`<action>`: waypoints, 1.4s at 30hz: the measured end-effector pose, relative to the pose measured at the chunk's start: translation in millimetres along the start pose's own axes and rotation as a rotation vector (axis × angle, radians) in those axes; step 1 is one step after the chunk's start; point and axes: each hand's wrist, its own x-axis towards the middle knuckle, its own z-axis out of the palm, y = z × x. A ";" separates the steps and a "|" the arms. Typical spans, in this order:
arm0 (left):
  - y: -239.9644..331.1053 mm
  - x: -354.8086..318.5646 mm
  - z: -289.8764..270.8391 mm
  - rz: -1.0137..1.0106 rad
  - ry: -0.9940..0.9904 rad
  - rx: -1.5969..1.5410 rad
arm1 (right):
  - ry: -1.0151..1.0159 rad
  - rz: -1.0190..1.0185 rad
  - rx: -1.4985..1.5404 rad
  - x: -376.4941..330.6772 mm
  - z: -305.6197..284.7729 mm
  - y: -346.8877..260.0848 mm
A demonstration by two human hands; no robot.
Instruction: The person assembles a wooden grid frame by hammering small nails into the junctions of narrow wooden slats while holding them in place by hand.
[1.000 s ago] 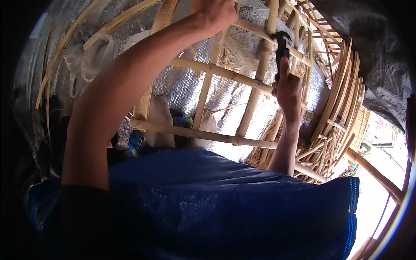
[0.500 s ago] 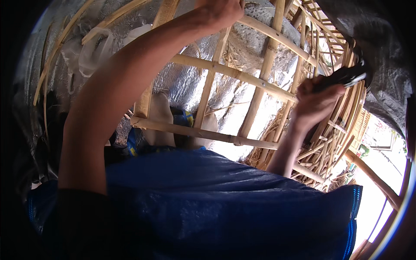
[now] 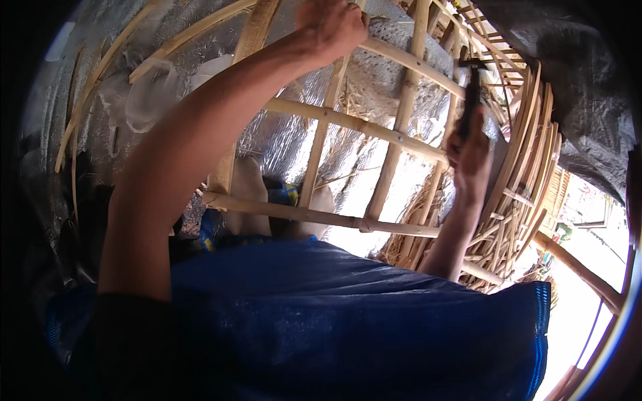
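Observation:
A lattice of split bamboo slats lies in front of me, its pieces crossing in a grid. My left hand is closed at the lattice's far slat, near a crossing. What its fingers pinch, if anything, is hidden. On the right, my right hand grips a black hammer by its handle, with the head upward. The hammer is raised above the right part of the lattice, apart from the left hand.
A blue tarp-like sheet covers my lap. Silvery foil sheeting lies under the lattice. A bundle of bamboo strips stands at the right, with dark plastic sheeting beyond. Bent bamboo strips and a clear plastic bag are at the left.
My right hand has moved left and turned the hammer from pointing right to upright. The left hand has shifted slightly left and stays closed at the far slat.

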 end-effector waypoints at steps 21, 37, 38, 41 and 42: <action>-43.5 5.7 -63.4 -0.223 -0.067 0.161 | 0.478 -0.137 0.123 -35.9 -7.8 90.7; -13.5 41.1 -165.2 0.027 -0.313 0.304 | 0.494 -0.252 -0.278 -8.7 28.0 69.3; -10.9 39.8 -169.1 0.196 -0.340 0.394 | 0.492 -0.245 -0.284 -9.9 25.2 72.6; 9.2 19.4 -175.5 0.393 -0.480 0.505 | 0.588 -0.499 -0.423 -5.0 34.4 84.2; 11.5 8.9 -163.7 0.396 -0.518 0.474 | 0.570 -0.508 -0.413 -7.2 37.7 83.0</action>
